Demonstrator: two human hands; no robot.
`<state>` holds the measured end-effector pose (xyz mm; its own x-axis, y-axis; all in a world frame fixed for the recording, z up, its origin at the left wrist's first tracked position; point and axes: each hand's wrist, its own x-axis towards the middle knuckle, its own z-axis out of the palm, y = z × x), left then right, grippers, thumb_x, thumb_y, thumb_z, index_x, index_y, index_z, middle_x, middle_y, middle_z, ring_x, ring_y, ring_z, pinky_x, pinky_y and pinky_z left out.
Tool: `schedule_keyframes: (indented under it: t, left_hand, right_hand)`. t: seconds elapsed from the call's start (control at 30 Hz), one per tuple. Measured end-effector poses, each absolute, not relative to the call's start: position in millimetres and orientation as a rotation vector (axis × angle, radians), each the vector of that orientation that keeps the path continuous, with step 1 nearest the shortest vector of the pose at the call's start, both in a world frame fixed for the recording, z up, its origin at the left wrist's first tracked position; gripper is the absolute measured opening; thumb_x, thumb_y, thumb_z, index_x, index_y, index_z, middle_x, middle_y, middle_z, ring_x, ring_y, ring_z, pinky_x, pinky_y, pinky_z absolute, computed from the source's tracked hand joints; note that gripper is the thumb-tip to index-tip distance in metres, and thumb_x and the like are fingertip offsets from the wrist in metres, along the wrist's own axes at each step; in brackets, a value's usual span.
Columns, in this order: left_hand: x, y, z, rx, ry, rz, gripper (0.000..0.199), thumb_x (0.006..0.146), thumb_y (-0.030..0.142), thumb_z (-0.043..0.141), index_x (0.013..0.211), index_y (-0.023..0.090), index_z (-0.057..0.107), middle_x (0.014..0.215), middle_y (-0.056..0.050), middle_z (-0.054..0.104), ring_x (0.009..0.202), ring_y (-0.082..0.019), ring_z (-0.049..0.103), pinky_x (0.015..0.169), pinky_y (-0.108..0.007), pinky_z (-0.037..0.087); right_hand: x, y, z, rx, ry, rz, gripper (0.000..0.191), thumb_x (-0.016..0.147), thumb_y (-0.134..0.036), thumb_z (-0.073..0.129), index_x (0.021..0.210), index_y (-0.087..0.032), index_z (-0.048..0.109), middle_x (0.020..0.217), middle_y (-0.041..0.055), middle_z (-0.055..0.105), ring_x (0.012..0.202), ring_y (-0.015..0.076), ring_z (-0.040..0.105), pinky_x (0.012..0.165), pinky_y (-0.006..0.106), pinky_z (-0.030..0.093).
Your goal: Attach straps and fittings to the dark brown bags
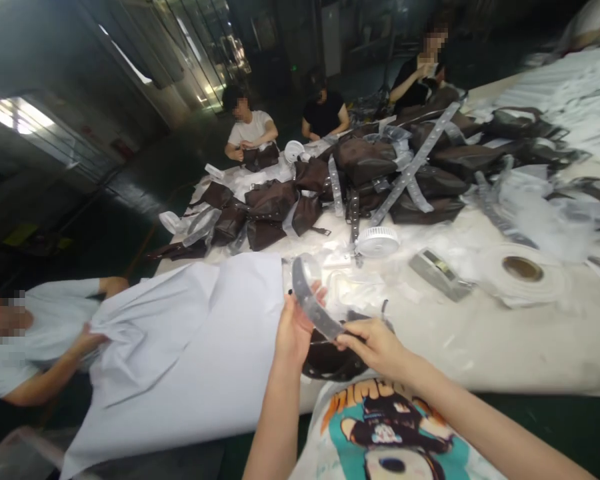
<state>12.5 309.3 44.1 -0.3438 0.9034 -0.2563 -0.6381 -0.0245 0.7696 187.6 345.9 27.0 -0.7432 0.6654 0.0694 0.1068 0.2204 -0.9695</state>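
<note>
A dark strap in a cloudy plastic sleeve (311,303), with small round spots along it, curves between my two hands. My left hand (296,327) is around its middle, thumb in front and fingertips showing behind. My right hand (373,343) pinches its lower end between thumb and fingers. Just under the strap, on the table at my front, lies a dark brown bag (333,363), partly covered by my hands. Whether the strap is joined to this bag I cannot tell.
Brown bags (270,200) and sleeved straps (415,167) pile up across the table (520,347). A tape dispenser (441,273), a white roll (525,270) and a white fan (377,241) stand to the right. At left, a person holds a white sheet (195,347); several people sit beyond.
</note>
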Motion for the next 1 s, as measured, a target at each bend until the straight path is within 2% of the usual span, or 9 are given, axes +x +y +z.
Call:
schedule_keyframes:
  t: [0.1,0.2,0.33,0.43,0.5,0.57,0.63,0.77,1.0]
  left_hand:
    - [26,309,51,0.344,1.151,1.756,0.043,0.082,0.045,0.076,0.115,0.018,0.066,0.098,-0.007,0.076,0.083,-0.017,0.073,0.074,-0.025,0.057]
    - [45,298,56,0.452,1.185,1.79,0.04,0.081,0.044,0.077,0.111,0.021,0.065,0.093,-0.004,0.075,0.083,-0.017,0.072,0.07,-0.025,0.057]
    - [42,291,69,0.5,1.173,1.883,0.035,0.078,0.039,0.08,0.103,0.018,0.068,0.091,-0.005,0.075,0.085,-0.018,0.072,0.078,-0.028,0.058]
    - [22,296,81,0.468,1.145,2.025,0.041,0.079,0.039,0.079,0.112,0.016,0.067,0.094,-0.006,0.075,0.079,-0.015,0.07,0.077,-0.026,0.056]
    - [12,302,85,0.421,1.138,2.088,0.048,0.083,0.043,0.075,0.12,0.015,0.065,0.087,-0.004,0.073,0.069,-0.01,0.065,0.069,-0.021,0.054]
    - [7,308,86,0.341,1.139,2.153,0.05,0.084,0.045,0.073,0.123,0.014,0.063,0.078,0.0,0.068,0.062,-0.007,0.059,0.063,-0.017,0.05]
    - [8,313,84,0.244,1.159,2.212,0.048,0.084,0.044,0.074,0.122,0.016,0.063,0.076,0.002,0.063,0.061,-0.005,0.057,0.062,-0.016,0.048]
    - [26,316,77,0.224,1.249,2.181,0.051,0.084,0.049,0.072,0.124,0.019,0.063,0.075,0.003,0.059,0.06,-0.006,0.053,0.058,-0.016,0.046]
    - [69,301,59,0.467,1.267,1.884,0.05,0.088,0.057,0.063,0.12,0.018,0.062,0.077,-0.003,0.066,0.061,-0.011,0.06,0.053,-0.019,0.047]
  right_hand:
    - [173,341,31,-0.797,-1.764,1.842,0.036,0.092,-0.05,0.057,0.081,-0.018,0.068,0.066,0.0038,0.073,0.062,0.0199,0.071,0.062,0.03,0.054]
    - [164,342,35,-0.802,-1.482,2.026,0.039,0.087,-0.056,0.062,0.09,-0.018,0.065,0.059,0.0,0.068,0.055,0.0195,0.068,0.056,0.03,0.054]
    - [170,349,34,-0.594,-1.864,1.75,0.036,0.076,-0.047,0.079,0.095,-0.018,0.068,0.085,0.0036,0.073,0.079,0.0217,0.069,0.073,0.032,0.055]
    - [179,351,21,-0.638,-2.129,1.399,0.021,0.089,-0.037,0.067,0.1,-0.02,0.07,0.097,0.0067,0.073,0.091,0.0228,0.068,0.084,0.035,0.052]
    - [184,349,10,-0.732,-2.069,1.294,0.023,0.094,-0.033,0.059,0.11,-0.02,0.069,0.108,0.009,0.072,0.1,0.023,0.067,0.092,0.036,0.05]
    - [188,346,5,-0.777,-1.972,1.277,0.023,0.094,-0.034,0.059,0.11,-0.02,0.07,0.111,0.0094,0.072,0.103,0.0229,0.067,0.094,0.036,0.049]
    - [191,343,7,-0.725,-1.925,1.429,0.024,0.095,-0.038,0.058,0.096,-0.02,0.074,0.098,0.0075,0.074,0.092,0.0215,0.069,0.086,0.032,0.051]
    - [187,336,22,-0.511,-1.817,1.954,0.041,0.092,-0.05,0.059,0.075,-0.016,0.075,0.072,0.0056,0.074,0.068,0.0183,0.068,0.064,0.026,0.05]
    - [174,335,14,-0.693,-1.473,2.068,0.043,0.085,-0.056,0.067,0.074,-0.015,0.074,0.066,0.0067,0.075,0.062,0.0203,0.069,0.064,0.029,0.054]
